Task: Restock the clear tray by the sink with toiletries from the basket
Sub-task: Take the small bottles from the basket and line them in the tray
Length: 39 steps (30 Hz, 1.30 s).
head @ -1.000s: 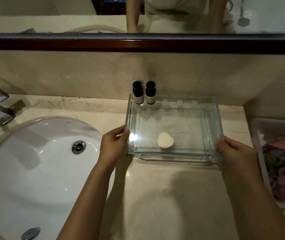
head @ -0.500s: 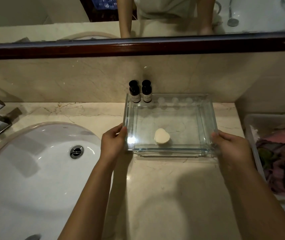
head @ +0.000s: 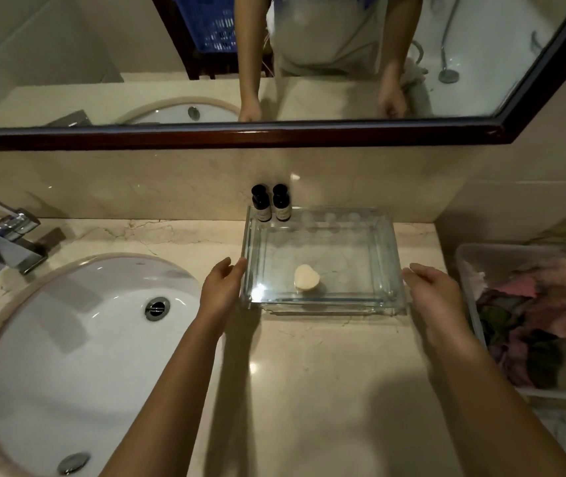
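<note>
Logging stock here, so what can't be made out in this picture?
Head view only:
- Labels on the two dark bottles: too small to read.
- The basket: cut off by the right edge; its contents are a dim, blurred jumble.
- The faucet: partly cut off by the left edge.

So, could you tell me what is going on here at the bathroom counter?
A person stands at the marble counter with a hand at each end of a clear rectangular glass tray beside the white oval sink. The left hand touches the tray's left wall with its fingers; the right hand lies at the right wall, fingers relaxed. The tray holds one cream heart-shaped soap, and two small dark bottles stand at its back left corner. No hand is at the translucent plastic basket on the right.
</note>
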Each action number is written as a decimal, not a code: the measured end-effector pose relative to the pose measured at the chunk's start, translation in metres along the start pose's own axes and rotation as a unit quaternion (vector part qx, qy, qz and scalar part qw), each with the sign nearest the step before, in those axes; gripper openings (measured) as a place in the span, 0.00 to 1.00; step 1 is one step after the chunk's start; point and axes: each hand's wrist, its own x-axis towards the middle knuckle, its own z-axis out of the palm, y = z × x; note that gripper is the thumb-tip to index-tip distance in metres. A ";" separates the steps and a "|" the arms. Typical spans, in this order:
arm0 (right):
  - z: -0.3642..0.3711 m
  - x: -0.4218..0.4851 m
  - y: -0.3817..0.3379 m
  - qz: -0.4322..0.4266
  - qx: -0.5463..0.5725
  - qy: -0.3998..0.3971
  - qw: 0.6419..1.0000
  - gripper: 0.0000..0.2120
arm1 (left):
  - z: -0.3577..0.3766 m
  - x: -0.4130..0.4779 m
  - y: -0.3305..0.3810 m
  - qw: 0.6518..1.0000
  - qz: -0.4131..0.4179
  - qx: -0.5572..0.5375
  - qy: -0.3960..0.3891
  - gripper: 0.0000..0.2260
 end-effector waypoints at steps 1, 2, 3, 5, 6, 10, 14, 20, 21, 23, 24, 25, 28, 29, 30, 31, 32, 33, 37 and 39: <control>-0.006 -0.003 -0.006 -0.015 -0.008 0.011 1.000 0.11 | -0.002 -0.005 0.000 1.000 0.006 0.009 0.018 0.24; -0.012 -0.006 -0.012 -0.027 -0.018 0.013 0.999 0.08 | -0.003 -0.009 0.000 0.999 0.013 0.015 0.030 0.23; -0.018 -0.011 -0.018 -0.034 -0.033 0.011 0.999 0.07 | -0.006 -0.015 0.001 0.999 0.022 0.021 0.037 0.22; -0.028 -0.023 -0.030 -0.047 -0.063 -0.006 0.997 0.11 | -0.014 -0.028 0.004 0.998 0.041 0.034 0.037 0.20; -0.032 -0.029 -0.035 -0.052 -0.078 -0.024 0.995 0.11 | -0.019 -0.035 0.007 0.997 0.049 0.045 0.035 0.19; -0.047 -0.057 -0.062 -0.070 -0.108 -0.107 0.986 0.05 | -0.051 -0.062 0.023 0.987 0.101 0.123 0.012 0.15; -0.046 -0.099 -0.095 -0.166 -0.107 -0.128 0.972 0.04 | -0.101 -0.099 0.043 0.953 0.174 0.244 0.038 0.14; -0.003 -0.205 -0.110 -0.313 -0.192 -0.197 0.909 0.04 | -0.208 -0.197 0.023 0.882 0.252 0.386 0.095 0.15; 0.009 -0.228 -0.107 -0.332 -0.209 -0.215 0.894 0.03 | -0.230 -0.219 0.012 0.879 0.251 0.391 0.108 0.14; 0.033 -0.277 -0.098 -0.360 -0.235 -0.259 0.865 0.04 | -0.272 -0.264 -0.014 0.877 0.235 0.398 0.129 0.14; 0.047 -0.306 -0.091 -0.377 -0.246 -0.285 0.846 0.05 | -0.296 -0.293 -0.030 0.877 0.218 0.405 0.139 0.14; 0.060 -0.330 -0.085 -0.393 -0.255 -0.306 0.829 0.07 | -0.317 -0.318 -0.045 0.875 0.202 0.414 0.146 0.15; 0.101 -0.432 -0.066 -0.457 -0.266 -0.396 0.750 0.12 | -0.390 -0.421 -0.101 0.868 0.135 0.435 0.200 0.15; 0.113 -0.469 -0.060 -0.478 -0.266 -0.427 0.720 0.13 | -0.412 -0.458 -0.120 0.864 0.110 0.437 0.224 0.15; 0.125 -0.507 -0.054 -0.494 -0.267 -0.460 0.688 0.14 | -0.432 -0.496 -0.141 0.862 0.079 0.432 0.252 0.15; 0.136 -0.546 -0.046 -0.509 -0.268 -0.490 0.655 0.15 | -0.448 -0.535 -0.161 0.860 0.051 0.422 0.282 0.15; 0.143 -0.579 -0.039 -0.520 -0.271 -0.513 0.627 0.15 | -0.460 -0.565 -0.177 0.861 0.023 0.408 0.304 0.14; 0.150 -0.617 -0.029 -0.534 -0.272 -0.538 0.592 0.15 | -0.472 -0.601 -0.196 0.856 -0.008 0.394 0.333 0.14; 0.164 -0.740 0.015 -0.594 -0.263 -0.607 0.458 0.15 | -0.491 -0.717 -0.254 0.833 -0.107 0.334 0.427 0.14; 0.166 -0.792 0.039 -0.620 -0.266 -0.633 0.379 0.15 | -0.489 -0.766 -0.282 0.818 -0.148 0.294 0.472 0.14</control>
